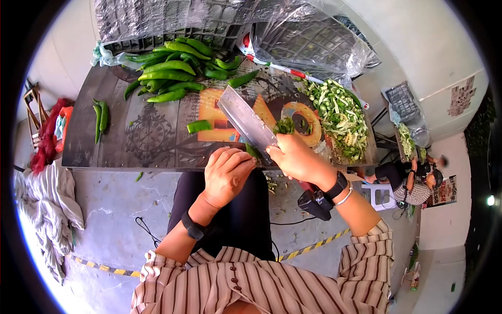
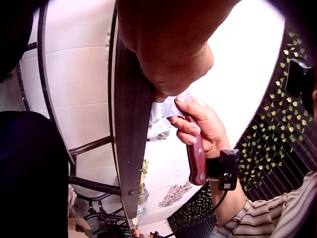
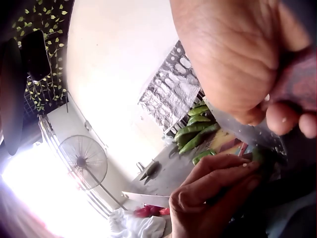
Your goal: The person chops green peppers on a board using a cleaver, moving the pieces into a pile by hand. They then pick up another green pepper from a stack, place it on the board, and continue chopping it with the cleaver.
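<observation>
My right hand (image 1: 299,159) grips the red handle (image 2: 196,161) of a broad cleaver (image 1: 246,120), its blade slanting up and left over the dark table (image 1: 151,141). Close beside it at the table's near edge, my left hand (image 1: 227,172) has its fingers curled down on a green pepper (image 1: 253,152), mostly hidden under the fingers and blade. In the right wrist view the left hand (image 3: 213,198) reaches toward the blade (image 3: 242,131). A clump of cut pepper (image 1: 285,125) lies just beyond my right hand.
A heap of whole green peppers (image 1: 178,68) fills the far middle, a chopped pile (image 1: 340,115) the right end. One short pepper (image 1: 199,126) and two at the left (image 1: 100,118) lie apart. Plastic-wrapped crates (image 1: 209,21) stand behind; another person (image 1: 413,183) crouches at right.
</observation>
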Demonstrator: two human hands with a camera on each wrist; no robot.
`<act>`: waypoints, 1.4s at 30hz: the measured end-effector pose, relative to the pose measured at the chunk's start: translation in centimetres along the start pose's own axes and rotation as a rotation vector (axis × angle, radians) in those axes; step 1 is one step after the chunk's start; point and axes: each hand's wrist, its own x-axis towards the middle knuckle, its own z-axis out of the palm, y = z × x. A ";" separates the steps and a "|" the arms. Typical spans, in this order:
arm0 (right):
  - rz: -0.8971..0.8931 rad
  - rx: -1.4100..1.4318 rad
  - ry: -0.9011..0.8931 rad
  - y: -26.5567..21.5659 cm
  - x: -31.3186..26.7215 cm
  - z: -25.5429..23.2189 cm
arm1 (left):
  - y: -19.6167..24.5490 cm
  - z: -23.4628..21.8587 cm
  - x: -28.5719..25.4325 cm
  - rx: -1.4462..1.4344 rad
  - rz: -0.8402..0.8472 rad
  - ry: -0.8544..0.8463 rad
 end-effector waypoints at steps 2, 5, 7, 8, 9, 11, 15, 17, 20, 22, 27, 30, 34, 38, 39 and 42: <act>0.006 0.033 0.006 0.2 -0.2 0.2 | 0.0 0.1 0.0 -0.006 0.004 0.004; 0.081 0.196 -0.042 0.7 -0.6 0.5 | 0.0 -0.1 0.0 -0.006 0.001 0.003; 0.032 0.243 -0.033 1.1 -0.9 0.8 | 0.0 -0.1 0.1 -0.011 0.000 0.003; -0.016 0.290 -0.023 1.3 -1.0 0.9 | 0.0 -0.1 0.1 -0.007 0.001 0.004; -0.014 0.293 -0.022 1.1 -1.1 0.8 | 0.0 0.0 0.0 -0.004 0.002 0.003; 0.011 0.357 -0.081 0.6 -1.4 0.6 | 0.0 -0.1 0.0 -0.011 0.000 -0.003; -0.033 0.366 -0.057 1.5 -1.2 1.0 | 0.2 -0.2 0.1 -0.006 -0.002 0.000; 0.027 0.480 0.021 2.6 -1.1 1.8 | 0.2 -0.1 0.2 -0.004 0.002 0.000; 0.057 0.636 0.050 3.0 -1.5 2.1 | 0.3 -0.3 0.4 0.005 0.006 -0.004; 0.061 0.785 0.074 3.5 -1.5 2.1 | 0.3 -0.3 0.3 0.007 0.006 -0.013; 0.129 1.165 0.161 3.9 -2.3 0.2 | 0.4 -0.3 0.4 0.036 0.015 -0.025; -0.101 1.229 0.352 3.0 -3.8 -3.0 | 0.4 -0.5 0.4 0.036 0.010 -0.049; -0.194 1.429 0.565 1.7 -6.1 -2.9 | 0.5 -0.2 0.3 0.043 0.013 -0.041; -0.165 1.357 0.503 3.4 -8.0 1.0 | 0.3 -0.3 0.4 0.051 0.013 -0.040; -0.144 1.389 0.459 3.5 -8.5 1.4 | 0.4 -0.4 0.4 0.046 0.013 -0.049; -0.152 1.398 0.459 3.1 -9.1 2.0 | 0.6 -0.3 0.3 0.062 0.003 -0.061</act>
